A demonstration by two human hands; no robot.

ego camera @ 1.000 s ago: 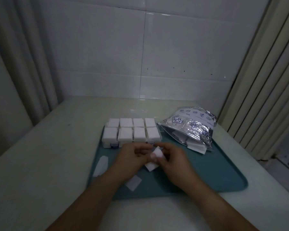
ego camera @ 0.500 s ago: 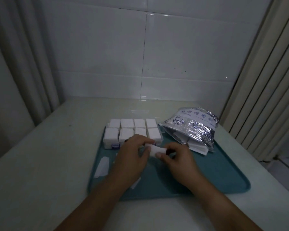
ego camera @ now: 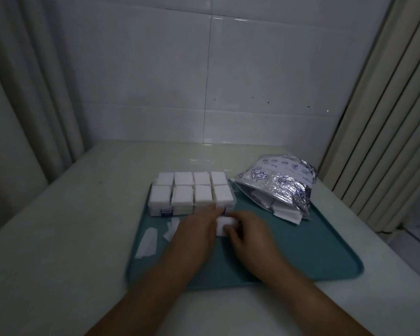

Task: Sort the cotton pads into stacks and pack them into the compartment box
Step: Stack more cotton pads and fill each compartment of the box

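My left hand and right hand pinching a small stack of cotton pads, long axis left-right, on the teal tray, just before the filled compartment box, bare tray rightward

The pads look soft and matt, a fibrous white cotton, packed in a box of clear, smooth plastic. The tray under them is teal plastic with a dull, even finish. At its far right corner the bag is crinkled silver foil, shiny and creased, printed with dark marks. The worktop is pale and smooth with a faint sheen. The wall tiles behind are glossy white. Ribbed cloth curtains hang matt at the sides.
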